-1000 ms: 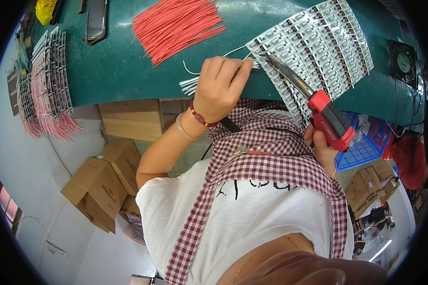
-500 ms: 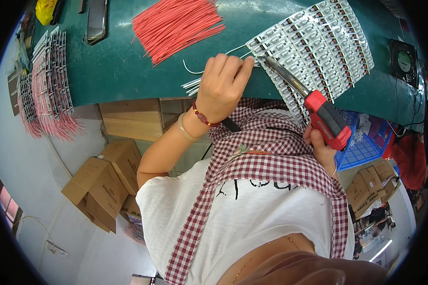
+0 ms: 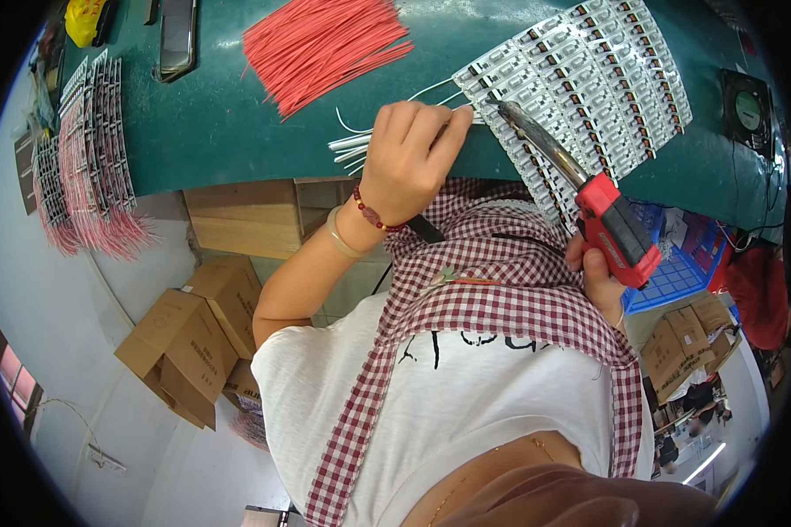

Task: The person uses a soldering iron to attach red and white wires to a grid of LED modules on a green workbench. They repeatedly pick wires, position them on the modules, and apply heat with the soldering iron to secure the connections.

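My left hand [image 3: 407, 162] is closed over a small bunch of white wires [image 3: 350, 146], whose loose ends stick out to its left. Its thumb and forefinger pinch at the near left edge of a panel of small circuit boards [image 3: 580, 83]. In my right hand [image 3: 599, 279] is a red and black soldering iron [image 3: 620, 230]. The iron's dark tip lies over the panel's left edge, just right of my left fingertips. Whether the tip touches a board I cannot tell.
Beyond my left hand lies a pile of red wires [image 3: 325, 48]. A phone [image 3: 177, 39] and wired board strips [image 3: 97, 140] are at the left; a small black fan-like device [image 3: 747, 112] sits at the right. A blue basket [image 3: 677, 272] and cardboard boxes [image 3: 180, 347] stand below the table.
The soldering iron has shifted slightly right, its tip moving a little away from my left fingertips. The white wire ends have slid slightly left and spread apart.
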{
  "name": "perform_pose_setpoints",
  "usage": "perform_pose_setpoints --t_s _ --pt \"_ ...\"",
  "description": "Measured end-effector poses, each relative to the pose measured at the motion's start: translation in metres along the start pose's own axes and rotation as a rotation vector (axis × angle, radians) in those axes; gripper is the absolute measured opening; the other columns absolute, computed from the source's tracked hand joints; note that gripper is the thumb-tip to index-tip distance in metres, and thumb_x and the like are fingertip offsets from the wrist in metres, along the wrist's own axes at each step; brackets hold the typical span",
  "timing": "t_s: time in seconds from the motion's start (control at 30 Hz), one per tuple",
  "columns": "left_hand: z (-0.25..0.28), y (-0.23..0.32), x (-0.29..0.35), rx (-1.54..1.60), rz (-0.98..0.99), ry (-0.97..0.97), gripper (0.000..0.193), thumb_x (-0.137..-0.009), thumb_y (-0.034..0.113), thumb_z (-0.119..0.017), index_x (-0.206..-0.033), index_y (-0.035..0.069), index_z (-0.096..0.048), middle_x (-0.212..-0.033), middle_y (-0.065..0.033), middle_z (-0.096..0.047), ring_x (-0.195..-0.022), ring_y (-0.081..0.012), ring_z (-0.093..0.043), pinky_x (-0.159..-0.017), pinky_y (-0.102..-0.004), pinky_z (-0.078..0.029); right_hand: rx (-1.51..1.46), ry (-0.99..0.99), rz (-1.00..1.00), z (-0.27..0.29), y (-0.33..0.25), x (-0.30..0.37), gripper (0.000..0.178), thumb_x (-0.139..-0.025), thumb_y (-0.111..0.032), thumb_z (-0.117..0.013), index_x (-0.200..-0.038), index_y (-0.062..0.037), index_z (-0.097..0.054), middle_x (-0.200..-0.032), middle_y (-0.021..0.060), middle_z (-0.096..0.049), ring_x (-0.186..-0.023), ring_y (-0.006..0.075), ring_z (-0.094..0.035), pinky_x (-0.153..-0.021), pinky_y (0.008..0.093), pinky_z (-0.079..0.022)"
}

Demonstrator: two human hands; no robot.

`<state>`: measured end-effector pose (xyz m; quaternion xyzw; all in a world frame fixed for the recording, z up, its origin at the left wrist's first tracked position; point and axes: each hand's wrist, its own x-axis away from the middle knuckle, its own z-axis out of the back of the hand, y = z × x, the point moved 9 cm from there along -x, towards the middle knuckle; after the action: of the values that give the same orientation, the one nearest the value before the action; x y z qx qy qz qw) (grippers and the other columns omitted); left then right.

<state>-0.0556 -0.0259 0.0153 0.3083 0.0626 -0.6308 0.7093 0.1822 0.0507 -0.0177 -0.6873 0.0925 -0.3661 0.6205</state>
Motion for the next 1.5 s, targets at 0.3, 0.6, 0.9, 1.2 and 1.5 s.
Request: perform_pose_setpoints --t_s 0.3,0.6,0.9,1.2,1.5 --pt "-0.008 0.005 0.007 0.027 0.017 -0.061 0.032 -0.069 -0.003 -0.066 -0.101 0.001 -0.067 -0.080 -0.0046 -0.055 -0.069 -0.0202 -0.051 -0.060 -0.0323 -0.040 0.299 0.004 0.048 0.004 0.011 0.001 0.019 -0.088 -0.021 -0.064 -0.092 -0.0020 -0.064 -0.075 0.0044 -0.060 -0.069 0.0160 -0.058 -0.062 0.0300 -0.046" --pt "-0.011 0.004 0.007 0.023 0.025 -0.048 0.031 -0.070 -0.004 -0.066 -0.100 0.001 -0.067 -0.079 -0.0046 -0.055 -0.069 -0.0202 -0.051 -0.060 -0.0326 -0.039 0.164 0.004 0.045 0.007 0.003 0.003 0.022 -0.087 -0.023 -0.065 -0.091 -0.0013 -0.064 -0.077 0.0057 -0.062 -0.069 0.0176 -0.059 -0.063 0.0301 -0.046" --pt "0.001 0.012 0.006 0.052 -0.037 0.018 0.032 -0.068 -0.004 -0.067 -0.100 0.000 -0.068 -0.081 -0.0050 -0.057 -0.070 -0.0202 -0.051 -0.061 -0.0315 -0.041 -0.003 0.050 -0.056 0.009 0.008 0.009 0.032 -0.088 -0.033 -0.065 -0.088 -0.0019 -0.063 -0.077 0.0039 -0.060 -0.068 0.0144 -0.055 -0.062 0.0284 -0.044" --pt "-0.010 0.012 0.014 0.074 0.028 -0.043 0.033 -0.066 -0.003 -0.065 -0.099 -0.001 -0.068 -0.080 -0.0057 -0.057 -0.069 -0.0205 -0.051 -0.061 -0.0312 -0.042 0.167 0.008 -0.029 0.008 0.019 0.012 0.015 -0.087 -0.016 -0.063 -0.090 -0.0018 -0.064 -0.079 0.0058 -0.062 -0.070 0.0171 -0.059 -0.063 0.0312 -0.047" --pt "-0.011 0.011 0.013 0.055 0.031 -0.045 0.031 -0.067 -0.003 -0.065 -0.098 0.000 -0.068 -0.078 -0.0053 -0.056 -0.068 -0.0202 -0.050 -0.061 -0.0309 -0.041 0.335 0.061 0.095 0.008 0.020 0.014 0.036 -0.088 -0.035 -0.062 -0.096 0.0001 -0.061 -0.077 0.0069 -0.060 -0.064 0.0143 -0.055 -0.056 0.0274 -0.042"
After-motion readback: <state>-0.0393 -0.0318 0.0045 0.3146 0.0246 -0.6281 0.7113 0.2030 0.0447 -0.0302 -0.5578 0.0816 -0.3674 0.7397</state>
